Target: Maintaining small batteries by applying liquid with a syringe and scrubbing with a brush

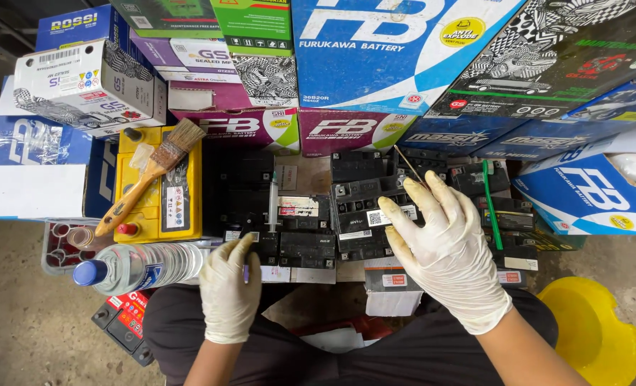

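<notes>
Stacked cartons [396,50] in blue, purple and black wall off the far side of a rough concrete floor [25,314], where a person sits with a cluster of small black batteries [311,221] set just past the knees. The right hand [443,246], in a pale glove, lies with fingers spread and loosely extended over one black battery [364,214], while a thin stick [408,166] pokes up beyond its fingertips; whether the hand grips that stick cannot be told. The left hand [230,289], also gloved, is curled closed around a small object at the near edge of the batteries, just below a syringe [273,200] standing among them. Steadying the battery flat with the open palm and keeping the slim tools upright looks like the careful way to work here. A yellow battery [160,193] carries a paintbrush [146,182], a clear bottle [143,266] lies beside it, and a yellow basin [593,332] sits at the right.
</notes>
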